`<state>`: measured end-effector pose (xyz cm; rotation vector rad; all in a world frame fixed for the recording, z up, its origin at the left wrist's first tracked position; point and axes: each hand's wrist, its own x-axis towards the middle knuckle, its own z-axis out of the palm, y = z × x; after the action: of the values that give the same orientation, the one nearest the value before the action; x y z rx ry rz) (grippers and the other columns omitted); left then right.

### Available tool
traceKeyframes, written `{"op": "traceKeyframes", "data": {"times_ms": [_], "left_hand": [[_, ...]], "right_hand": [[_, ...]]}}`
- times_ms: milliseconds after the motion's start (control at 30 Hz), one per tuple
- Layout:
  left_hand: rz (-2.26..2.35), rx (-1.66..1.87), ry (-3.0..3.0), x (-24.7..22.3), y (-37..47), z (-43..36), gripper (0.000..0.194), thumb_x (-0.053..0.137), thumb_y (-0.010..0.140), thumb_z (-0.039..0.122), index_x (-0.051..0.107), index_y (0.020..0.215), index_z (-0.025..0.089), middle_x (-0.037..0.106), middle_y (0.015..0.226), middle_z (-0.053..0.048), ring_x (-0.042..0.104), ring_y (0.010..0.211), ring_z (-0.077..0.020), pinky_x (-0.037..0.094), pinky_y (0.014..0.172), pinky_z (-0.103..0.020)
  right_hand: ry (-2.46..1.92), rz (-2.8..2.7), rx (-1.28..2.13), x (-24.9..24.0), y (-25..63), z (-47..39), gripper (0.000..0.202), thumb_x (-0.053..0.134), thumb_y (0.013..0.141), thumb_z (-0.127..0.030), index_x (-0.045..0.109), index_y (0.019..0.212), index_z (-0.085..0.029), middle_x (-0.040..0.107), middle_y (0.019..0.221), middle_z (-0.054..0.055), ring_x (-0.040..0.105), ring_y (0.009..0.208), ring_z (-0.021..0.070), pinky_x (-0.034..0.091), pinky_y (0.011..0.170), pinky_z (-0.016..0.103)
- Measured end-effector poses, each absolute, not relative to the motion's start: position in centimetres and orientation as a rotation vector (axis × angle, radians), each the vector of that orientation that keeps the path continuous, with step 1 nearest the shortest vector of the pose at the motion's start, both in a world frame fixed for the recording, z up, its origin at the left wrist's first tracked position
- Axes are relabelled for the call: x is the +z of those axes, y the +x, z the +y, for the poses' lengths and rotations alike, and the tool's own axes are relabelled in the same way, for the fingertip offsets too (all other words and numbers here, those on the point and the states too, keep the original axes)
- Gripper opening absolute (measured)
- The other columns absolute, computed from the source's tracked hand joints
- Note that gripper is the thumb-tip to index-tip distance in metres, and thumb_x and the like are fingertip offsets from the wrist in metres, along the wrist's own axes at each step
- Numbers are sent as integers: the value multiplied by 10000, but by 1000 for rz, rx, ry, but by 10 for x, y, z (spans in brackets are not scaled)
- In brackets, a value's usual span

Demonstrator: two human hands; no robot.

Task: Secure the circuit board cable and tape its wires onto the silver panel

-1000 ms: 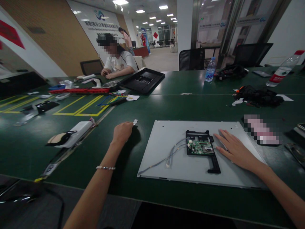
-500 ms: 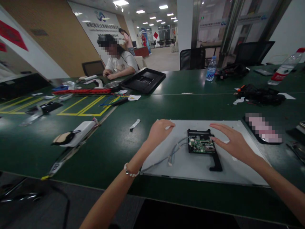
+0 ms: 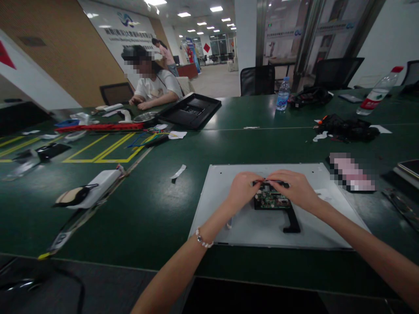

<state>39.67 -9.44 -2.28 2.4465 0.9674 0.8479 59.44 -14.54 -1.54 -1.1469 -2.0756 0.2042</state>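
Both hands meet over a green circuit board (image 3: 273,200) that sits in a black plastic bracket (image 3: 290,218) on a large grey metal panel (image 3: 229,174), which lies flat on the dark green bench (image 3: 157,209) just in front of the person. The left hand (image 3: 242,192), with a bead bracelet (image 3: 203,240) at the wrist, comes in from the lower left, and its fingers (image 3: 257,179) are bunched together at the far edge of the board. The right hand (image 3: 294,188) comes in from the right with its fingers (image 3: 273,183) curled down onto the same far edge, the tips of the two hands almost touching. Whether either hand actually pinches a part there cannot be told, since the fingertips cover the spot. A thin grey cable (image 3: 229,223) peeks out on the panel below the left wrist. Left of the panel, well apart, a small white strip (image 3: 178,172) lies on the bench, and farther left rests a white device (image 3: 98,183) with a dark strap. Across the bench lie a black monitor shell (image 3: 190,110), a water bottle (image 3: 283,94) and a dark bundle (image 3: 347,128). Another person (image 3: 153,85) in a white shirt sits at the far side.
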Motion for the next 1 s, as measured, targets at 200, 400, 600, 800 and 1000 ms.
{"op": "traceKeyframes", "data": {"times_ms": [200, 400, 600, 800, 1000], "left_hand": [[1011, 862, 2424, -28, 394, -96, 166, 595, 825, 120, 739, 895, 166, 742, 882, -48, 682, 826, -178, 521, 815, -316], [1106, 837, 2417, -28, 391, -93, 242, 591, 845, 170, 672, 1073, 178, 707, 1059, -49, 645, 995, -190, 489, 938, -348], [1068, 703, 2405, -26, 381, -92, 371, 604, 829, 223, 582, 1191, 142, 632, 1191, -94, 585, 1105, -219, 450, 997, -375], [1030, 609, 2414, -30, 379, -93, 369, 632, 805, 234, 589, 1162, 152, 647, 1142, -95, 596, 1064, -238, 460, 959, -393], [1019, 628, 2451, -38, 380, -89, 369, 609, 834, 259, 578, 1188, 159, 647, 1153, -87, 581, 1086, -238, 447, 974, -399]], "right_hand": [[-1120, -2104, 164, -25, 590, -141, 229, 500, 911, -267, 710, 1000, -251, 735, 996, 36, 681, 926, 208, 545, 856, 400], [-1144, -2111, 79, -28, 593, -128, 217, 498, 918, -225, 708, 975, -215, 738, 980, 56, 688, 905, 206, 542, 835, 366], [-1293, -2131, 46, -42, 596, -105, 214, 509, 914, -223, 706, 988, -185, 731, 1022, 88, 680, 945, 249, 523, 854, 401], [-1282, -2193, 142, -56, 590, -95, 176, 549, 884, -198, 713, 945, -206, 729, 1025, 70, 678, 934, 235, 517, 850, 383], [-1252, -2203, 230, -61, 589, -91, 177, 550, 882, -178, 715, 936, -213, 732, 997, 52, 669, 938, 214, 509, 858, 358]]}}
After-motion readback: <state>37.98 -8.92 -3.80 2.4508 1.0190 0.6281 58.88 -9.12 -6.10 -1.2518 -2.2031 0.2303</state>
